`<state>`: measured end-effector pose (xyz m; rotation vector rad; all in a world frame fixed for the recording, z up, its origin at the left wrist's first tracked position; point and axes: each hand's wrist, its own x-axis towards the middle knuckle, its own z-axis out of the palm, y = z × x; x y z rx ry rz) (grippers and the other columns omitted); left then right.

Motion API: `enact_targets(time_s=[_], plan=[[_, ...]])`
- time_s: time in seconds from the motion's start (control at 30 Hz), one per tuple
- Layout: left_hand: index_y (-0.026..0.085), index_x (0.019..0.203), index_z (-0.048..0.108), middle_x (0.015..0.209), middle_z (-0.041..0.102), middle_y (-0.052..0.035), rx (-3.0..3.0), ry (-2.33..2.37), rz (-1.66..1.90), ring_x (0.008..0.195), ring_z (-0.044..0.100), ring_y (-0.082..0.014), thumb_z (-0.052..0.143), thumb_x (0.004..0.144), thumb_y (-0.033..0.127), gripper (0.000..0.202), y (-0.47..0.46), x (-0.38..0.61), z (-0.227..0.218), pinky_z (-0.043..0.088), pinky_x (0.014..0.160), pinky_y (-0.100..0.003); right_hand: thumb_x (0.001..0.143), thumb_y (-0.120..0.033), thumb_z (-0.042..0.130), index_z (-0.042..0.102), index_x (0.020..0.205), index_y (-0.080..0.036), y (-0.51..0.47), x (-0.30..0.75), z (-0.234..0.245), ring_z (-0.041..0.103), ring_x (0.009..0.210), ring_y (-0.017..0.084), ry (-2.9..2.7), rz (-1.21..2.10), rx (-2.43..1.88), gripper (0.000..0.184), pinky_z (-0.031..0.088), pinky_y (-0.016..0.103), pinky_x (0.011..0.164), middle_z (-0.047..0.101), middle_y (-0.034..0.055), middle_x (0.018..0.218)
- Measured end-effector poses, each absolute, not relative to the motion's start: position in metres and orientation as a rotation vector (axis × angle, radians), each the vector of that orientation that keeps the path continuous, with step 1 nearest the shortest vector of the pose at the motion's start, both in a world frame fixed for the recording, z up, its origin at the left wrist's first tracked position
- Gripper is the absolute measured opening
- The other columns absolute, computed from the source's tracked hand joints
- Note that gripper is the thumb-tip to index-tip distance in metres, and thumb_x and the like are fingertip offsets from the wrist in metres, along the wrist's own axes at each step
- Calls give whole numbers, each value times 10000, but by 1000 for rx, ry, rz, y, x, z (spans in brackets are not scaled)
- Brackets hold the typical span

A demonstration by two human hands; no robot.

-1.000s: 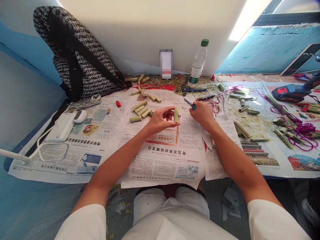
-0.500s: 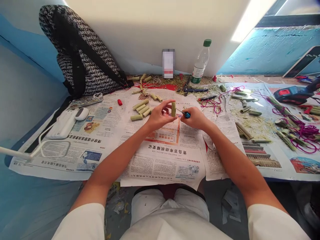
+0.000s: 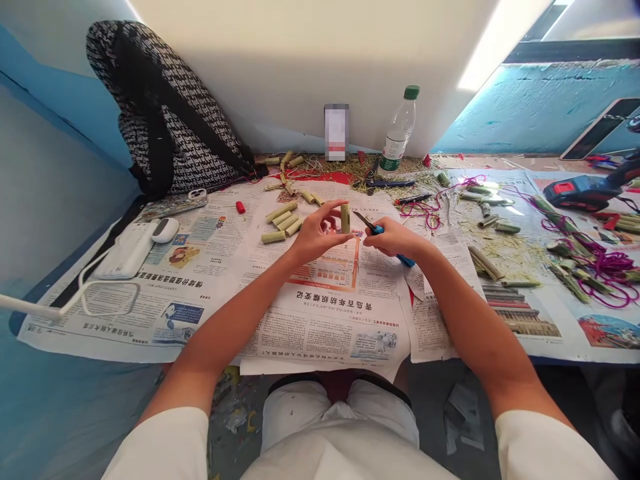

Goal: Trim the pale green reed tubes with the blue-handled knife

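Note:
Between the thumb and fingers of my left hand point(image 3: 320, 231) a short green bamboo tube point(image 3: 345, 219) is pinched upright, its hollow marked by a dark slot or hole on the right side. My right hand point(image 3: 393, 239) is closed round the blue handle of a knife point(image 3: 376, 229). Its dark blade points up and left at the tube, with a small gap between them. Left of my left hand, several cut bamboo pieces point(image 3: 283, 220) lie on the newspaper point(image 3: 325, 320).
A plastic bottle point(image 3: 400, 130) and a propped phone point(image 3: 337, 133) stand at the back among shavings. At right lie purple string point(image 3: 613, 263), bamboo offcuts point(image 3: 484, 263) and a blue power tool point(image 3: 575, 193). A patterned backpack point(image 3: 170, 113), a white power strip point(image 3: 127, 250) and a red object point(image 3: 241, 207) are left.
My right hand has drawn the knife slightly back from the tube and turned it, so the blade and handle end now show. My left hand stays nearly in place, the tube slightly turned.

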<state>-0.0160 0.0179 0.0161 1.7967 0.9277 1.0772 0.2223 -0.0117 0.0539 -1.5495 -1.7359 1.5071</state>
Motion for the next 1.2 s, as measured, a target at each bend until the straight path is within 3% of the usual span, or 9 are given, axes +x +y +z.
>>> enact_targets(time_s=[0.13, 0.2, 0.33, 0.47, 0.53, 0.7, 1.2], plan=[[243, 1454, 664, 1136, 782, -63, 1812, 946, 1066, 823, 620, -111, 969, 716, 436, 822, 17, -16, 18, 458, 687, -239, 767, -315, 751, 474, 687, -255, -12, 222, 52, 295, 485, 103, -1731, 1582, -1492, 295, 212, 297, 477, 363, -79, 522], [229, 1448, 668, 1117, 787, -64, 1810, 962, 1034, 806, 611, -112, 964, 714, 440, 819, 15, -15, 20, 461, 687, -244, 807, -344, 725, 464, 683, -251, -10, 220, 48, 303, 515, 107, -1769, 1468, -1514, 303, 224, 301, 511, 371, -72, 544], [183, 1421, 697, 1033, 791, -61, 1802, 995, 900, 772, 576, -117, 947, 708, 420, 792, 11, -12, 22, 473, 698, -261, 874, -311, 641, 461, 649, -228, -7, 214, 38, 362, 623, 129, -1931, 779, -1587, 299, 252, 314, 615, 455, -27, 615], [139, 1413, 705, 1049, 784, -73, 1744, 1015, 849, 769, 548, -113, 961, 661, 429, 845, 9, -10, 23, 481, 707, -268, 914, -302, 610, 680, 797, -207, -8, 209, 34, 520, 716, 197, -2136, 238, -1809, 166, 238, 342, 643, 681, 69, 771], [127, 1420, 698, 1050, 776, -80, 1687, 1024, 869, 762, 544, -111, 967, 654, 449, 873, 10, -10, 23, 474, 697, -268, 946, -328, 598, 757, 936, -203, -9, 210, 34, 596, 775, 232, -2237, 123, -1900, 203, 233, 348, 645, 758, 112, 883], [164, 1413, 689, 1061, 770, -74, 1575, 974, 968, 743, 537, -106, 980, 636, 457, 880, 17, -13, 21, 453, 670, -266, 995, -367, 572, 782, 1060, -209, -8, 216, 34, 674, 858, 263, -2299, 17, -1983, 270, 228, 351, 640, 806, 128, 997], [210, 1462, 628, 1063, 772, -50, 1622, 909, 972, 730, 529, -92, 965, 666, 395, 884, 17, -16, 24, 410, 649, -252, 973, -344, 597, 756, 933, -200, -13, 208, 38, 574, 746, 221, -2302, 178, -1799, 218, 234, 336, 642, 764, 101, 871]])
